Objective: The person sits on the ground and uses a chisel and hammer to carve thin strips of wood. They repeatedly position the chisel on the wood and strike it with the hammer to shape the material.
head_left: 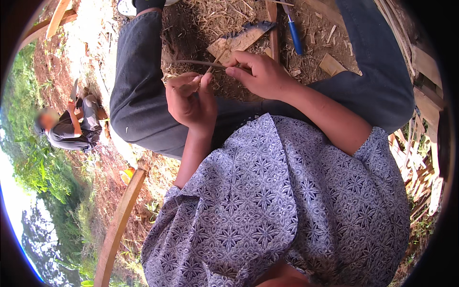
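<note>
My left hand [191, 101] is raised in front of my lap, its thumb and fingers pinched on a thin pale wooden stick [217, 59]. My right hand [264, 76] pinches the end of a thin, slightly curved brown strip [198, 62], which points to the left and crosses the stick just above my left fingertips. Whether the strip is wood or a blade I cannot tell. Just beyond both hands lies a flat piece of wood [234, 46] with a blackened edge, on ground strewn with shavings.
A blue-handled tool [295, 38] lies beyond my right hand, near a narrow wooden bar [273, 36]. A small wood offcut [331, 65] is by my right leg. Planks [428, 71] are piled at far right. A curved beam [122, 220] stands left; another person [71, 126] sits beyond, holding a blade.
</note>
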### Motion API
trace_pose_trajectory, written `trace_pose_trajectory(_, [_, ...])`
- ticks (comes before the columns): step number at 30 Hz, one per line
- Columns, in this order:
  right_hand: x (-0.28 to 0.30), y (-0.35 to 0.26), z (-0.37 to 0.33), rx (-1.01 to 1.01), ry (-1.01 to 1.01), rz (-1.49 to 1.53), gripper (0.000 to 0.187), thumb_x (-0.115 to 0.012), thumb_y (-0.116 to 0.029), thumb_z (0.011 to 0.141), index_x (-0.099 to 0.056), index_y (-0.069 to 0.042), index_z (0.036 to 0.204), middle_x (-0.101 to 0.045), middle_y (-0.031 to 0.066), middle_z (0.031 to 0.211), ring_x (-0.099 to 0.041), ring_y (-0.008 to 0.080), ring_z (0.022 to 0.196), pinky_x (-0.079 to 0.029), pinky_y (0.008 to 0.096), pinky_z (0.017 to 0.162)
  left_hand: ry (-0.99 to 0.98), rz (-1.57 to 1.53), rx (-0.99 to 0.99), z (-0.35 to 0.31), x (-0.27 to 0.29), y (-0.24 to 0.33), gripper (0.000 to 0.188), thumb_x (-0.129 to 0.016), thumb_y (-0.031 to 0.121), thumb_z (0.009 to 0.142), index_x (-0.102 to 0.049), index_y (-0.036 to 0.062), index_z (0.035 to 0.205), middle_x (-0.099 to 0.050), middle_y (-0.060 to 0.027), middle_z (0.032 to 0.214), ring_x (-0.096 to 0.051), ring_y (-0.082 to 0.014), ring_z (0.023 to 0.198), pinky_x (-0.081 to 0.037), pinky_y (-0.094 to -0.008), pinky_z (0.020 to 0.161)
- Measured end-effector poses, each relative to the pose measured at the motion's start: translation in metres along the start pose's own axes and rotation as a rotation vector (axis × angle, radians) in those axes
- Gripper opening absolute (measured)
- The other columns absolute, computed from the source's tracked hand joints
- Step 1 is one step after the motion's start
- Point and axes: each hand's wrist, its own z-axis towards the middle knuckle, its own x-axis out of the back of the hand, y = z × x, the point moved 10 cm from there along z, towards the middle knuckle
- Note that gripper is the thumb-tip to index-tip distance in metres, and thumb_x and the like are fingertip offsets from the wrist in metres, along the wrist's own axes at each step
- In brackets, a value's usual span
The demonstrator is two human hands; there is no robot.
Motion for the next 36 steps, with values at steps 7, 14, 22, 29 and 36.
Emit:
trace_pose_trajectory(7, [0.001, 0.006, 0.002, 0.126, 0.066, 0.073, 0.025, -0.063, -0.032, 0.101, -0.065, -0.007, 0.106, -0.064, 0.0058, 0.070, -0.060, 0.0159, 0.064, -0.048, 0.0354, 0.064, 0.022, 0.006, -0.015, 0.000, 0.002, 0.000, 0.016, -0.061, -0.014, 0.095, -0.051, -0.0023, 0.100, -0.059, -0.0131, 0.098, -0.068, -0.0171, 0.085, -0.062, -0.0297, 0.075])
trace_pose_trajectory(14, [-0.002, 0.013, 0.001, -0.068, -0.046, -0.030, 0.025, -0.062, -0.031, 0.103, -0.065, -0.007, 0.107, -0.070, 0.0074, 0.082, -0.062, 0.0150, 0.071, -0.049, 0.0324, 0.070, -0.032, 0.118, -0.096, 0.003, 0.000, 0.012, 0.018, -0.062, -0.015, 0.093, -0.052, -0.0019, 0.100, -0.059, -0.0144, 0.098, -0.067, -0.0169, 0.084, -0.062, -0.0299, 0.075])
trace_pose_trajectory(22, [-0.009, 0.002, 0.002, 0.075, 0.035, 0.086, 0.026, -0.064, -0.033, 0.102, -0.066, -0.007, 0.108, -0.066, 0.0057, 0.072, -0.059, 0.0135, 0.065, -0.044, 0.0320, 0.061, 0.031, -0.001, 0.014, 0.002, 0.003, -0.001, 0.019, -0.061, -0.016, 0.094, -0.051, -0.0011, 0.099, -0.059, -0.0149, 0.099, -0.069, -0.0194, 0.084, -0.062, -0.0303, 0.075])
trace_pose_trajectory(29, [-0.005, 0.030, 0.003, 0.015, 0.068, 0.003, 0.028, -0.062, -0.034, 0.102, -0.065, -0.007, 0.108, -0.066, 0.0068, 0.074, -0.062, 0.0177, 0.065, -0.049, 0.0359, 0.068, 0.018, 0.018, 0.002, 0.001, 0.003, -0.001, 0.019, -0.062, -0.015, 0.094, -0.051, -0.0009, 0.100, -0.059, -0.0144, 0.097, -0.069, -0.0186, 0.082, -0.061, -0.0292, 0.073])
trace_pose_trajectory(36, [-0.001, 0.028, 0.007, -0.049, 0.018, -0.064, 0.025, -0.062, -0.032, 0.101, -0.065, -0.008, 0.107, -0.068, 0.0089, 0.078, -0.066, 0.0209, 0.069, -0.050, 0.0385, 0.067, 0.029, 0.028, -0.015, 0.000, 0.005, 0.001, 0.018, -0.062, -0.015, 0.094, -0.052, -0.0012, 0.099, -0.060, -0.0142, 0.097, -0.068, -0.0181, 0.082, -0.061, -0.0289, 0.072])
